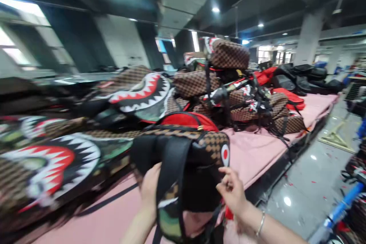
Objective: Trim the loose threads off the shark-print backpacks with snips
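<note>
Backpack (203,183): brown check print, red-and-white dot (225,156) near right hand (233,190).

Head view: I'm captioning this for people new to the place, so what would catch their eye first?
Probably the toothy red-and-white mouths printed on the bags at the left. Next comes the backpack front and centre, between the left hand and the right hand, then the heap of bags behind it on the pink surface.
</note>
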The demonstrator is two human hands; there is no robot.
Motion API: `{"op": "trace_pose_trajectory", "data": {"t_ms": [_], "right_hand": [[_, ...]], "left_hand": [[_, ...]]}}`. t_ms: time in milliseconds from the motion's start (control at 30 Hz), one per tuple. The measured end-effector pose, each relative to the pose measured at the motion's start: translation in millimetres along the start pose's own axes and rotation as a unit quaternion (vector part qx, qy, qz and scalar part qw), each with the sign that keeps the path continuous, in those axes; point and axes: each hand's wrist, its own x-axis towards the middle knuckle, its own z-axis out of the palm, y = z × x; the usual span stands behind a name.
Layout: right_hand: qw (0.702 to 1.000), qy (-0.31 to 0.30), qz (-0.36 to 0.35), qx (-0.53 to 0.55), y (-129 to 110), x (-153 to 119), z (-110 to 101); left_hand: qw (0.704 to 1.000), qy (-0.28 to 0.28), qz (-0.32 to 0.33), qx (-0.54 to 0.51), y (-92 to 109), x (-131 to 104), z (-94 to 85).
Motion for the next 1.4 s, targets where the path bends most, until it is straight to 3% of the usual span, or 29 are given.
{"op": "trace_pose_trajectory", "data": {"t_ms": [67,167,233,300,367,433,533,600,700,833,1100,1233,1333,1400], "right_hand": [[0.998,0.058,-0.018,0.013,11.8,13.3,1.9],[0.995,0.094,-0.028,0.029,18.2,27.2,3.6],[0.993,0.107,-0.011,0.037,17.3,32.3,3.8],[0.994,0.102,0.0,0.034,15.6,34.3,4.7],[0.996,0.092,-0.001,0.021,14.2,32.4,7.4],[0.996,0.09,-0.009,0.007,12.5,26.0,12.3],[0.997,0.068,-0.038,-0.011,6.6,10.1,21.8],[0.997,0.041,-0.071,-0.018,0.2,-1.1,27.2],[0.994,0.025,-0.104,-0.021,-10.7,-12.3,29.9],[0.995,0.016,-0.093,-0.034,-24.2,-14.4,19.5],[0.984,0.015,-0.147,-0.097,-38.1,-2.8,-10.0],[0.967,0.02,-0.225,-0.117,-41.2,9.3,-17.9],[0.946,0.032,-0.282,-0.156,-44.5,16.2,-22.4],[0.933,0.036,-0.307,-0.183,-47.4,19.1,-24.7]], "left_hand": [[0.999,-0.029,0.035,0.017,-8.2,-5.7,-11.4],[0.993,-0.094,0.076,0.011,-9.0,-3.9,-17.4],[0.992,-0.102,0.075,0.005,-5.1,-2.6,-23.4],[0.998,-0.052,0.044,0.002,3.6,-2.9,-32.8],[0.998,0.055,-0.006,0.003,19.7,-3.8,-42.3],[0.993,0.116,0.013,0.005,42.6,-4.2,-47.4],[0.983,0.052,0.174,0.038,76.6,-2.6,-43.5],[0.97,0.024,0.227,0.083,90.0,-1.2,-36.8],[0.967,0.044,0.22,0.117,94.2,-2.4,-31.0],[0.966,0.086,0.214,0.119,95.2,-8.6,-35.7],[0.973,0.089,0.196,0.083,108.9,-18.8,-39.3],[0.989,0.072,0.118,0.056,112.2,-25.9,-33.7],[0.998,0.05,-0.023,-0.041,117.4,-24.4,-31.3],[0.984,0.031,-0.113,-0.134,120.4,-20.1,-31.1]]}}
